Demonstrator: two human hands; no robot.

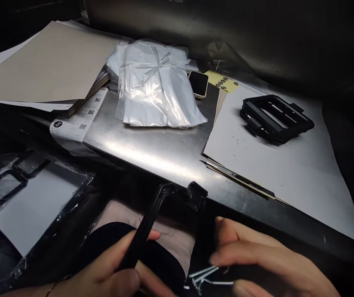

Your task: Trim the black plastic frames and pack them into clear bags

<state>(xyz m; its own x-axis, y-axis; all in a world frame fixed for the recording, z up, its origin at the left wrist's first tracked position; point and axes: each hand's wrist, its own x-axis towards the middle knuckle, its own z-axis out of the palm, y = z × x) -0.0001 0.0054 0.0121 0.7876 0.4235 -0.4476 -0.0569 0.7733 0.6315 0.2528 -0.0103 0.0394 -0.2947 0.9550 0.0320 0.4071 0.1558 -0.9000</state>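
At the lower left, my left hand [115, 270] is closed around a black plastic part [144, 229], a bent bar that slants up to a clip-like end near the table's front edge. My right hand [251, 255] is at the lower right, its fingers curled and partly blurred. Several thin silvery pins [206, 276] lie or hang just below its fingertips; whether the fingers grip any is unclear. A black rectangular frame [277, 117] rests on a white sheet [300, 165] at the right of the table.
The metal table [127, 144] bears a bundle of clear plastic bags [161, 90], a phone [199, 84], a yellow sticker sheet [222, 81], a cardboard stack [50, 66] and a craft knife [239, 178]. An open bag with black frames [3, 189] lies lower left.
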